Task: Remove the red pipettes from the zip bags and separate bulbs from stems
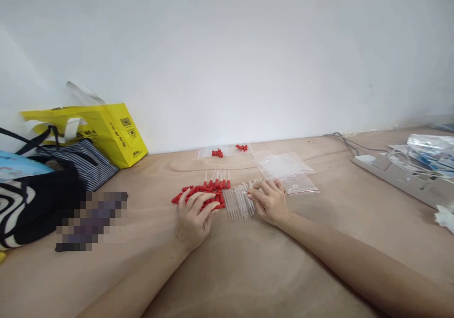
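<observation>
A pile of red rubber dropper bulbs point(193, 191) lies on the wooden table in front of me. Over its near side curls my left hand point(194, 219), thumb and index finger closing on a red bulb at the pile's right edge. Clear thin dropper tubes point(236, 205) lie side by side just right of the bulbs. My right hand point(271, 202) rests at their right end, fingertips pinched on a tube; its palm side is hidden. Behind the pile, several assembled droppers point(220, 178) lie in a row, red bulbs toward me and clear tubes pointing away.
Near the wall, clear zip bags point(229, 151) hold red-bulbed droppers. Flat clear bags point(285, 167) lie behind my right hand. A power strip point(393, 174) with cables is at right. A yellow bag point(120, 136), a striped pouch point(90, 164) and a blurred dark object point(92, 223) are left.
</observation>
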Motion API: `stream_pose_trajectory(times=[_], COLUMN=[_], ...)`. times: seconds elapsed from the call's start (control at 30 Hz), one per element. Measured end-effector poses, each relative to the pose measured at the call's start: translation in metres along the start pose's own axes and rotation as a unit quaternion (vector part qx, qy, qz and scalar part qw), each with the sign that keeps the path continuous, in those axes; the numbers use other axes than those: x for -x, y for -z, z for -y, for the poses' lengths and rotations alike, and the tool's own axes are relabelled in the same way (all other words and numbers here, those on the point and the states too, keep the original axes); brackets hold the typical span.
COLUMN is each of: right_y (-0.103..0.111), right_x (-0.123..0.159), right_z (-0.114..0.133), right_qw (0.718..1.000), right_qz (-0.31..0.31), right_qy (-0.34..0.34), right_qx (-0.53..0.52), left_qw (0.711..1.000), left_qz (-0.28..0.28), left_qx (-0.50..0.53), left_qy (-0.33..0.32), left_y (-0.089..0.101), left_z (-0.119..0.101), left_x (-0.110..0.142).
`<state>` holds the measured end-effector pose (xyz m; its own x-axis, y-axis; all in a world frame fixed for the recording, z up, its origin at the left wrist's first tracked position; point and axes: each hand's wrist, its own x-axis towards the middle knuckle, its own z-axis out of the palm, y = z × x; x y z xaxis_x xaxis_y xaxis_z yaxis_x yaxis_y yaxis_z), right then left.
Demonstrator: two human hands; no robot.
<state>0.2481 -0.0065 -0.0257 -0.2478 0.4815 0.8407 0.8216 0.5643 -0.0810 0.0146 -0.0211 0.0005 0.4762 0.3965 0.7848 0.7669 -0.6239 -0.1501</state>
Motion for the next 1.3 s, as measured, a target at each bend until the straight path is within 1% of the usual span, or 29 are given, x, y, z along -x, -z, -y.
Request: stream_pose_trajectory(times=[0.07,0.1,0.13,0.17,0.23,0.3,0.33,0.4,0.47,0.53,0.67,0.77,0.83,0.97,1.03,1.07,1.13,1.23,1.3], right_y=[-0.002,-0.003,-0.003,-0.002,-0.002,-0.002,-0.004,-0.008,-0.014,-0.020,-0.030,-0.032,-0.031,-0.029,-0.033,-0.036,-0.046,-0.069,-0.085], right_x=[-0.007,-0.011,-0.017,-0.023,-0.037,-0.049,-0.053,-0.060,-0.063,-0.063,-0.062,-0.060,-0.060,-0.063,-0.068,-0.072,-0.081,-0.095,-0.103], right_z=[-0.006,-0.011,-0.016,-0.022,-0.034,-0.042,-0.045,-0.047,-0.045,-0.042,-0.037,-0.036,-0.036,-0.035,-0.033,-0.031,-0.026,-0.017,-0.012], right_qw=[0.998,0.993,0.984,0.971,0.927,0.898,0.890,0.880,0.872,0.870,0.876,0.879,0.882,0.889,0.889,0.888,0.882,0.868,0.867], right_qz=[0.018,0.036,0.066,0.104,0.199,0.250,0.265,0.286,0.308,0.323,0.337,0.341,0.338,0.324,0.320,0.322,0.333,0.355,0.349], right_qy=[-0.055,-0.093,-0.143,-0.197,-0.306,-0.354,-0.364,-0.371,-0.373,-0.367,-0.342,-0.331,-0.326,-0.323,-0.325,-0.326,-0.329,-0.341,-0.349], right_qx=[-0.038,-0.061,-0.080,-0.091,-0.089,-0.080,-0.077,-0.074,-0.070,-0.065,-0.047,-0.035,-0.030,-0.028,-0.032,-0.037,-0.051,-0.069,-0.071], left_qw=[0.999,0.997,0.995,0.991,0.980,0.963,0.952,0.931,0.918,0.920,0.939,0.949,0.944,0.919,0.916,0.916,0.911,0.893,0.883], left_qz=[-0.010,-0.012,-0.010,-0.006,0.003,0.003,0.006,0.029,0.058,0.079,0.102,0.116,0.121,0.142,0.153,0.155,0.136,0.093,0.076], left_qx=[-0.017,-0.028,-0.037,-0.040,-0.032,-0.017,-0.009,0.018,0.037,0.046,0.064,0.049,0.026,0.004,0.008,0.016,0.046,0.085,0.091], left_qy=[0.039,0.065,0.094,0.126,0.195,0.271,0.306,0.365,0.390,0.382,0.323,0.290,0.305,0.367,0.370,0.369,0.386,0.433,0.455], left_y=[0.000,0.000,0.000,0.001,0.004,0.008,0.010,0.012,0.012,0.010,0.003,0.002,0.002,0.001,-0.002,-0.004,-0.007,-0.011,-0.013], left_z=[0.007,0.012,0.018,0.024,0.040,0.056,0.064,0.077,0.086,0.091,0.090,0.088,0.088,0.090,0.093,0.094,0.098,0.106,0.112], left_x=[0.000,0.000,-0.001,-0.001,-0.002,-0.001,0.001,0.005,0.009,0.012,0.014,0.012,0.011,0.007,0.008,0.009,0.012,0.020,0.026])
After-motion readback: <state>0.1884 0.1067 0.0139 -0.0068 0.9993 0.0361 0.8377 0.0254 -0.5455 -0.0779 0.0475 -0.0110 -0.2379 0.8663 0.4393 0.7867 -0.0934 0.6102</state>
